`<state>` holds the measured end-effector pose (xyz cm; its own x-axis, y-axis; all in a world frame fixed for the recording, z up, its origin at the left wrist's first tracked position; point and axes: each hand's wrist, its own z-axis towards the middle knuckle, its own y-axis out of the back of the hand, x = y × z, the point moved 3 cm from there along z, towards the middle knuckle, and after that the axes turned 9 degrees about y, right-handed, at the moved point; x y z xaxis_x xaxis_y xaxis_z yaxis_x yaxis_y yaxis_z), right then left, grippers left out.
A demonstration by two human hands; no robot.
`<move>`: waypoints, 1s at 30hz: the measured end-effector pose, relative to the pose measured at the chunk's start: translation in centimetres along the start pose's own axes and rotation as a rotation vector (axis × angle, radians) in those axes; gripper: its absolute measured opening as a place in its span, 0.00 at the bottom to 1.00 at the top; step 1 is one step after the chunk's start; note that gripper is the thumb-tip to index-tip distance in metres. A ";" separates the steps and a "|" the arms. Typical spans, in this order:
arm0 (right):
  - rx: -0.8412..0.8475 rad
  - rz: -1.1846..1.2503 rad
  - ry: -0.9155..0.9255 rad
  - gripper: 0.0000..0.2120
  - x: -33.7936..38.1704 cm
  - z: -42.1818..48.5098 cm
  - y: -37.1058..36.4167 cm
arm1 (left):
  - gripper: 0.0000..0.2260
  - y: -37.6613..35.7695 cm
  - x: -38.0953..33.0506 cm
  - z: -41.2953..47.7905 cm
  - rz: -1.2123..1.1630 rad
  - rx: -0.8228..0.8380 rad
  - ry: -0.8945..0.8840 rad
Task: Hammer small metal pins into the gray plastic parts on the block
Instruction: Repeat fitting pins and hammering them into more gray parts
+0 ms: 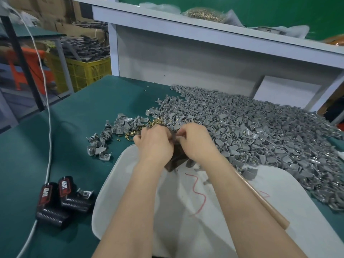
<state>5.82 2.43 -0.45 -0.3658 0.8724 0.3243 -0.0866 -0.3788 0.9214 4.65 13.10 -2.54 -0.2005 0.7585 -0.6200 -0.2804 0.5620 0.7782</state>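
Grips one dark block (176,159) with left hand (154,144); curls right hand (197,142) at its top, hold not discernible. Works at far edge of one white cloth (186,211), beside one heap of gray plastic parts (251,131), brass pins (154,124) scattered just behind.

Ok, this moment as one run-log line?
left hand: curled at block | right hand: likewise, contents hidden | wooden handle: lying unheld | pins: loose beyond hands

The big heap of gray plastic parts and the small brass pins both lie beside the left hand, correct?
No. The head view shows the big heap of gray plastic parts beside the right hand; the small brass pins lie beside the left hand.
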 end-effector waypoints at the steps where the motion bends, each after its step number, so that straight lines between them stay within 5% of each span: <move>1: -0.022 0.117 -0.021 0.07 -0.6 -0.1 0.0 | 0.07 0.0 0.1 0.0 -0.009 -0.004 0.004; 6: -0.113 0.306 -0.044 0.07 -2.4 -0.5 -0.1 | 0.09 -0.1 0.0 0.1 -0.004 -0.021 0.007; 30: -0.167 0.047 0.011 0.05 -0.4 -0.4 -1.1 | 0.07 -0.2 -0.1 0.0 0.020 -0.021 0.002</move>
<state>5.67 2.35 -1.70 -0.3834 0.8493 0.3629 -0.2213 -0.4660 0.8567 4.72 12.94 -2.63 -0.2078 0.7690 -0.6046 -0.2959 0.5397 0.7881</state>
